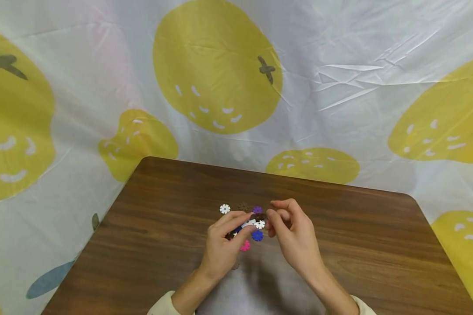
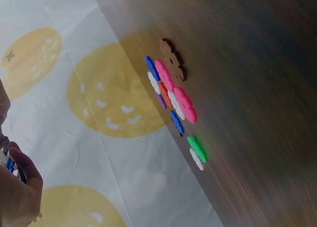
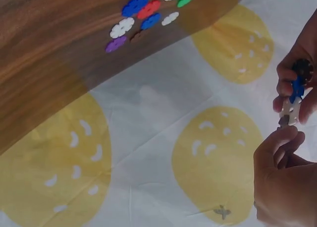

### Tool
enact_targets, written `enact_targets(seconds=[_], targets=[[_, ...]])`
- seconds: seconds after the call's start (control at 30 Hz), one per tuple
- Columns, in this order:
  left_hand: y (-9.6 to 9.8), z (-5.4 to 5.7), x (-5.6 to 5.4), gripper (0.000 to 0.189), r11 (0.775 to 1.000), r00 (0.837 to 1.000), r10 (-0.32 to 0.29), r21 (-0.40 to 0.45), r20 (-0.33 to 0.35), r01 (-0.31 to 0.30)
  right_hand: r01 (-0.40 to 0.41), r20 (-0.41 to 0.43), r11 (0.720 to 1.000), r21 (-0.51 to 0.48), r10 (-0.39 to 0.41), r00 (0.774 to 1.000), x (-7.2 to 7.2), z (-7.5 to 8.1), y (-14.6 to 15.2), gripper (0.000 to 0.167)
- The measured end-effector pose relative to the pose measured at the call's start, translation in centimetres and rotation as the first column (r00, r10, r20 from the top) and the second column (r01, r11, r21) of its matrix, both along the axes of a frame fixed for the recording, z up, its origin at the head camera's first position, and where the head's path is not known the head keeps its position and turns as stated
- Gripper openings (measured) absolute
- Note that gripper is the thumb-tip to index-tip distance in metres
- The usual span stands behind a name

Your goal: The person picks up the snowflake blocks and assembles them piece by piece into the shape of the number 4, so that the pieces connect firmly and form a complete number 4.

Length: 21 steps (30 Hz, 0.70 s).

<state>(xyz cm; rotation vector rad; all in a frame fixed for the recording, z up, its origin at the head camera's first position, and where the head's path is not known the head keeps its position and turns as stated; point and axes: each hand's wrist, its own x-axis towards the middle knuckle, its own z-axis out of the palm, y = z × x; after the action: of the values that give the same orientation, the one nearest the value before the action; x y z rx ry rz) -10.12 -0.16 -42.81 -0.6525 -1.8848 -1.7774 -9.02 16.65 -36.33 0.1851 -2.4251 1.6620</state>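
My left hand (image 1: 222, 245) grips a short chain of slotted plastic snowflake discs. In the right wrist view the chain shows a dark disc (image 3: 301, 69), a blue disc (image 3: 297, 90) and a white disc (image 3: 290, 110), joined edge to edge. My right hand (image 1: 295, 234) pinches a brown disc (image 1: 259, 216) between thumb and fingers at the chain's white end. Whether that disc is slotted into the white one, I cannot tell. Both hands are above the table, and fingers cover part of the chain. In the left wrist view only the edge of a hand (image 2: 22, 180) shows.
Loose discs lie on the wooden table (image 1: 173, 197) beyond and under the hands. Among them are a white disc (image 1: 225, 209), a purple disc (image 1: 257, 210), a blue disc (image 1: 257, 236), a pink disc (image 1: 245, 246) and a green disc (image 2: 197, 149). A fruit-printed cloth (image 1: 319, 87) hangs behind.
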Motion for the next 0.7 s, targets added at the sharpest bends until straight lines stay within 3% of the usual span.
enact_targets(seconds=[0.1, 0.23, 0.4, 0.53, 0.7], targets=[[0.0, 0.0, -0.1, 0.025, 1.0, 0.999, 0.01, -0.01, -0.037, -0.011, -0.002, 0.016, 1.0, -0.022, 0.002, 1.0, -0.1, -0.2, -0.2, 0.019], [0.1, 0.1, -0.2, 0.025, 1.0, 1.0, 0.001, -0.014, -0.021, -0.002, -0.006, 0.013, 1.0, -0.012, 0.006, 1.0, -0.2, -0.1, -0.1, 0.018], [0.1, 0.4, -0.2, 0.022, 0.999, 0.993, -0.04, -0.002, 0.109, 0.04, -0.032, 0.004, 0.999, 0.014, 0.032, 0.999, -0.4, 0.3, 0.3, 0.019], [-0.1, 0.8, -0.2, 0.017, 0.996, 0.968, -0.075, 0.055, 0.241, 0.064, -0.082, 0.015, 0.995, 0.061, 0.081, 0.997, -0.3, 0.2, 0.6, 0.022], [-0.5, 0.9, -0.3, 0.012, 0.995, 0.943, -0.073, 0.091, 0.324, 0.045, -0.122, 0.007, 0.985, 0.121, 0.122, 0.992, -0.5, 0.1, 1.2, 0.026]])
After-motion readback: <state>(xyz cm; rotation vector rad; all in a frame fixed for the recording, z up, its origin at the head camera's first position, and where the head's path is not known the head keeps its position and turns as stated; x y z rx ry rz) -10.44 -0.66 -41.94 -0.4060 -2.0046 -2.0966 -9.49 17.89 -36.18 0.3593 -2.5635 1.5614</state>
